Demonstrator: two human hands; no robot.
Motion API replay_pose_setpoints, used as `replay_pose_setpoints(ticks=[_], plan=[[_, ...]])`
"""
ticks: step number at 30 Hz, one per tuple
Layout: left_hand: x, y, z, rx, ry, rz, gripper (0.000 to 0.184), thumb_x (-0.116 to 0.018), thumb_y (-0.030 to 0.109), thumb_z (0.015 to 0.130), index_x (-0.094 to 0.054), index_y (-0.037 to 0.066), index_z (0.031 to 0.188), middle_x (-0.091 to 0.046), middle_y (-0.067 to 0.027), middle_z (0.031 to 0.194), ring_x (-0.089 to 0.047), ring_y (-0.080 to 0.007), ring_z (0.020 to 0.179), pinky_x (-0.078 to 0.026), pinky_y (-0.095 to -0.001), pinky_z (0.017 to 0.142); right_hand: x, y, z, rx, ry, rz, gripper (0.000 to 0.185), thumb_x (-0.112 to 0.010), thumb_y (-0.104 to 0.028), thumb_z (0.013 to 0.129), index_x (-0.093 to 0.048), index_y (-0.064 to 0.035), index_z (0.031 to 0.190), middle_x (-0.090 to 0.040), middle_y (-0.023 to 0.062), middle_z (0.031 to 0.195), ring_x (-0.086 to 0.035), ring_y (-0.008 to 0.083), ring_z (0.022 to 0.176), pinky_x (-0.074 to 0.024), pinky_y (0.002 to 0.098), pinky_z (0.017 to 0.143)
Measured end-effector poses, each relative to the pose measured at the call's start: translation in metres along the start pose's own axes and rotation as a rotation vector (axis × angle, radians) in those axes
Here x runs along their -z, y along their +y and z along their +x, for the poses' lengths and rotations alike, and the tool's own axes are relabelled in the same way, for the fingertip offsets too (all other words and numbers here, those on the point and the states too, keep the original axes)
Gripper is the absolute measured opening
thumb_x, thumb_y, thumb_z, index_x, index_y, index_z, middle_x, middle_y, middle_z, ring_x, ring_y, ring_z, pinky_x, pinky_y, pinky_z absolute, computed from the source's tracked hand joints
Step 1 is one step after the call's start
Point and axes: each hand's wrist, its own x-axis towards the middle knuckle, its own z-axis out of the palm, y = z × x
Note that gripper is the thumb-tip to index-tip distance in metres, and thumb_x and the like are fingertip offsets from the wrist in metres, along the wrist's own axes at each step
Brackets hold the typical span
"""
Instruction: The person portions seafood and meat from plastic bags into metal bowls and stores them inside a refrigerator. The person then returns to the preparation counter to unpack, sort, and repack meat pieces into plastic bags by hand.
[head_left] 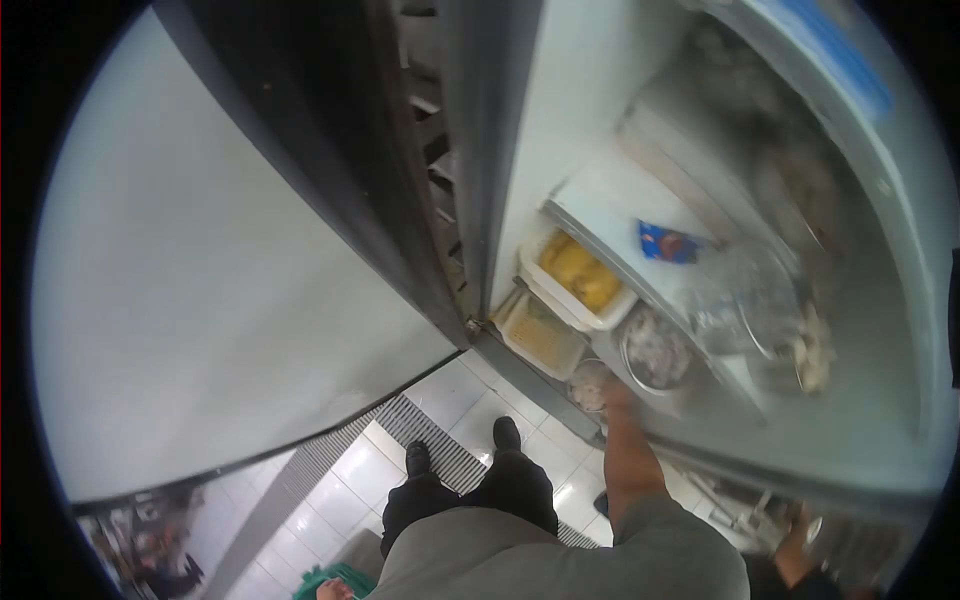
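My right hand point(613, 394) reaches down into the open refrigerator, blurred. Its fingers are closed at the rim of a small round clear tub point(586, 386) with whitish contents. Beside that tub are a rectangular tub of pale orange-tan food point(543, 337) and a round metal bowl point(655, 348) with whitish pieces. Behind them stands a white container point(603, 322) with yellow food inside. At the bottom edge, only part of my left hand point(335, 590) shows, close to a green plastic item point(345, 574); its fingers cannot be made out.
A shelf point(610, 223) above the tubs holds a blue packet point(667, 242) and clear plastic bags point(745, 300). To the left is a large pale door point(240, 270). Another person's arm point(795, 548) shows at lower right. White tiles and a floor grate point(430, 432) lie underfoot.
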Motion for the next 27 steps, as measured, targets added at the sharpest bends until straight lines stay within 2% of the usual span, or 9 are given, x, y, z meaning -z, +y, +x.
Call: replay_pose_setpoints(ticks=[3,5,8,10,12,14,18,23,27], plan=[[-0.056,0.06,-0.042,0.469,-0.03,-0.7,0.027,-0.065,0.026,0.096,-0.065,0.004,0.111,-0.069,-0.0093,0.091,-0.066,-0.0232,0.072,-0.053,-0.0391,0.063,0.046,-0.044,0.042,-0.038,-0.077,-0.021,0.031,-0.057,-0.028,0.095,-0.069,-0.0061,0.115,-0.068,0.0176,0.118,-0.067,0.0352,0.105,-0.0531,0.0473,0.09],[-0.076,0.087,-0.062,0.564,-0.001,-0.914,0.028,-0.065,0.024,0.096,-0.065,0.003,0.114,-0.069,-0.0091,0.092,-0.065,-0.0212,0.074,-0.053,-0.0373,0.065,0.068,-0.072,0.057,-0.041,-0.105,-0.028,0.031,-0.057,-0.027,0.096,-0.068,-0.0063,0.115,-0.067,0.0167,0.117,-0.066,0.0342,0.104,-0.0528,0.0465,0.089],[-0.099,0.116,-0.075,0.534,0.079,-0.986,0.03,-0.064,0.022,0.095,-0.065,0.001,0.117,-0.07,-0.0089,0.093,-0.065,-0.0182,0.077,-0.052,-0.0346,0.067,0.079,-0.091,0.076,-0.031,-0.118,-0.051,0.03,-0.057,-0.027,0.096,-0.066,-0.0065,0.115,-0.066,0.0154,0.115,-0.065,0.0327,0.102,-0.0524,0.0454,0.087],[-0.094,0.15,-0.08,0.555,0.226,-1.024,0.029,-0.069,0.02,0.093,-0.067,-0.002,0.112,-0.074,-0.0123,0.099,-0.07,-0.0223,0.085,-0.056,-0.0364,0.073,0.079,-0.097,0.08,-0.019,-0.118,-0.066,0.029,-0.056,-0.027,0.096,-0.066,-0.0066,0.115,-0.065,0.0145,0.113,-0.065,0.0317,0.1,-0.0522,0.0446,0.086],[-0.123,0.143,-0.083,0.512,0.27,-0.923,0.034,-0.07,0.026,0.093,-0.068,-0.002,0.111,-0.075,-0.0145,0.103,-0.072,-0.0267,0.094,-0.057,-0.0366,0.082,0.08,-0.101,0.082,-0.009,-0.104,-0.076,0.029,-0.056,-0.027,0.096,-0.065,-0.0068,0.116,-0.064,0.0137,0.112,-0.064,0.0307,0.099,-0.052,0.0438,0.085],[-0.094,0.192,-0.105,0.477,0.269,-0.639,0.039,-0.073,0.032,0.09,-0.068,0.0,0.113,-0.075,-0.0145,0.108,-0.072,-0.0293,0.102,-0.056,-0.0382,0.089,0.079,-0.104,0.08,0.012,-0.093,-0.082,0.029,-0.056,-0.026,0.096,-0.064,-0.0069,0.116,-0.063,0.0128,0.11,-0.063,0.0297,0.097,-0.0517,0.043,0.084],[-0.091,0.232,-0.124,0.544,0.262,-0.602,0.039,-0.073,0.036,0.089,-0.069,0.005,0.112,-0.075,-0.0145,0.106,-0.071,-0.032,0.102,-0.055,-0.0407,0.089,0.079,-0.108,0.064,0.039,-0.047,-0.035,0.028,-0.055,-0.026,0.097,-0.062,-0.0073,0.116,-0.061,0.0111,0.107,-0.062,0.0277,0.094,-0.0512,0.0414,0.082],[-0.121,0.249,-0.122,0.519,0.376,-0.76,0.04,-0.072,0.037,0.089,-0.069,0.006,0.115,-0.074,-0.0138,0.109,-0.07,-0.0311,0.103,-0.054,-0.0411,0.091,0.084,-0.116,0.007,0.123,0.016,0.157,0.026,-0.055,-0.026,0.097,-0.06,-0.0076,0.116,-0.059,0.0089,0.103,-0.06,0.0252,0.09,-0.0506,0.0395,0.079],[-0.139,0.268,-0.13,0.487,0.464,-0.943,0.043,-0.071,0.037,0.09,-0.068,0.006,0.12,-0.073,-0.0147,0.111,-0.07,-0.0303,0.104,-0.054,-0.0405,0.092,0.06,-0.133,-0.068,0.324,-0.199,0.301,0.026,-0.054,-0.025,0.098,-0.058,-0.0079,0.116,-0.057,0.0072,0.1,-0.058,0.0232,0.087,-0.0502,0.0379,0.077]])
